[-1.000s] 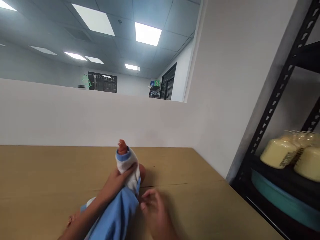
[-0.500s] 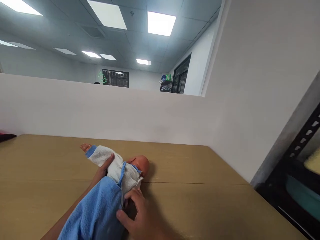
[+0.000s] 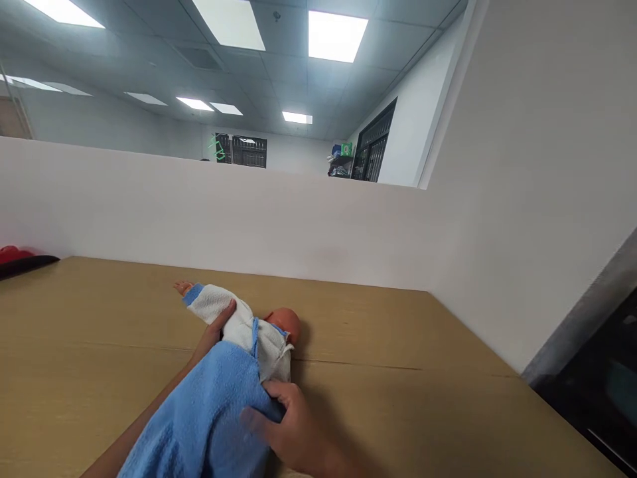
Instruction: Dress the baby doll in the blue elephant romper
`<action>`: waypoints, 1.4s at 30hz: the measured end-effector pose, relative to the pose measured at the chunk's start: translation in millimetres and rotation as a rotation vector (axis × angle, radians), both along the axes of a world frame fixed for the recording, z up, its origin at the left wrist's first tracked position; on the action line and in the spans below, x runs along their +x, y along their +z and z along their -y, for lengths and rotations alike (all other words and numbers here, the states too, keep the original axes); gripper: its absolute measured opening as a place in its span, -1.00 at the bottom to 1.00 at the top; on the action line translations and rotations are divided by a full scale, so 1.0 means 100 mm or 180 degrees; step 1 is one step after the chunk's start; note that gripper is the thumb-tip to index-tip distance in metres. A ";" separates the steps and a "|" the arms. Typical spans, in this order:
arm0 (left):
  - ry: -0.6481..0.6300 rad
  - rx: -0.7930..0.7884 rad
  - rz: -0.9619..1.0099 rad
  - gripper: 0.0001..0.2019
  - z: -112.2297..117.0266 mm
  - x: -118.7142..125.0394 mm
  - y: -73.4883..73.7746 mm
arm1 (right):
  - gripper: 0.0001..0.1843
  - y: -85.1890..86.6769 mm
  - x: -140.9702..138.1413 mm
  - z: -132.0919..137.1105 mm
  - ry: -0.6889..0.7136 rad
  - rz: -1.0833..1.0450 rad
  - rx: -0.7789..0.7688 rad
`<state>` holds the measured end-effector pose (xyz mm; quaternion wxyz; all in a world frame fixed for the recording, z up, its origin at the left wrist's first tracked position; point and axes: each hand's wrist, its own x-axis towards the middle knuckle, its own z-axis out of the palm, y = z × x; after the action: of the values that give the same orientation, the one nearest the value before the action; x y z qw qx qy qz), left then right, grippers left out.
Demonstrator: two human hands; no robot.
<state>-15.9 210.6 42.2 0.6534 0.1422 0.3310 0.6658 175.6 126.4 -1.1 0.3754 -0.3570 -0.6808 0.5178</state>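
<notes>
A baby doll point(image 3: 286, 325) lies tilted on the tabletop, its head toward the far side and turned away. It wears a white top point(image 3: 213, 304) with blue cuffs and a blue cloth garment point(image 3: 209, 405) with a strap over the shoulder. My left hand point(image 3: 219, 326) is wrapped around the doll's side under the outstretched arm; the thumb shows, while most fingers are hidden beneath. At the doll's other side, my right hand point(image 3: 301, 425) grips the upper edge of the blue garment, thumb and forefinger on the cloth. The garment's lower end runs out of view.
The brown tabletop point(image 3: 378, 332) meets a low white partition point(image 3: 298, 226) at the back and a wall on the right. A red object point(image 3: 14, 253) is at the far left edge. Dark shelving point(image 3: 602, 378) stands at the lower right.
My right hand has drawn the blue garment's side edge over toward the right, covering the gap at the doll's side. My left hand keeps its hold. The view has shifted slightly.
</notes>
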 end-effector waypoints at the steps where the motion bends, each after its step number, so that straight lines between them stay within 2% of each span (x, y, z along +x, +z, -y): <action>1: 0.0027 0.0000 -0.0013 -0.82 0.00 0.00 0.01 | -0.46 0.04 0.00 0.00 0.0014 -0.0092 0.0111; 4: 0.0038 -0.0034 -0.0072 -0.80 -0.01 0.00 -0.01 | -0.49 0.07 -0.01 -0.01 -0.0205 -0.0475 0.0507; 8: -0.0102 -0.0094 -0.0132 -0.72 -0.01 0.02 -0.05 | -0.42 -0.07 -0.06 -0.13 -0.0559 -0.0582 0.0151; 11: -0.0277 -0.0095 -0.0154 -0.69 0.03 0.05 -0.06 | -0.39 -0.21 -0.10 -0.28 -0.0268 -0.0698 -0.0020; 14: -0.0407 -0.0086 -0.0161 -0.66 0.06 0.07 -0.06 | -0.42 -0.26 -0.09 -0.37 0.0084 -0.0860 -0.0189; 17: -0.0426 -0.0091 -0.0185 -0.64 0.07 0.06 -0.08 | -0.51 -0.17 0.06 -0.36 0.0086 -0.0483 -0.0199; 20: -0.0431 -0.0078 -0.0207 -0.68 0.06 0.04 -0.09 | -0.58 0.00 0.35 -0.31 0.0535 0.0466 -0.0037; 22: -0.0427 -0.0063 -0.0210 -0.69 0.06 0.04 -0.09 | -0.47 0.07 0.54 -0.31 0.0829 0.1146 0.0098; 24: -0.0394 -0.0069 -0.0215 -0.69 0.06 0.05 -0.08 | -0.40 0.09 0.66 -0.32 0.0812 0.1564 0.0417; 27: -0.0305 -0.0090 -0.0231 -0.69 0.07 0.06 -0.03 | -0.43 0.10 0.71 -0.32 0.0713 0.1511 0.0820; 31: -0.0293 -0.0068 -0.0205 -0.68 0.08 0.06 0.02 | -0.59 0.20 0.68 -0.25 0.0699 0.1091 0.0930; 34: -0.0376 -0.0066 -0.0166 -0.66 0.07 0.03 0.00 | -0.68 0.26 0.66 -0.21 0.0587 0.0933 0.0972; 37: -0.0465 -0.0035 -0.0106 -0.69 0.03 -0.01 -0.07 | -0.74 0.19 0.65 -0.23 0.0624 0.1051 0.1017; 42: -0.0612 0.0050 -0.0035 -0.68 0.04 0.02 -0.17 | -0.88 -0.15 0.60 -0.37 0.0721 0.1064 0.0684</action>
<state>-14.1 206.9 24.9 0.7113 0.1820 0.3141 0.6018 235.4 163.4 -16.2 0.2327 -0.3170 -0.8205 0.4149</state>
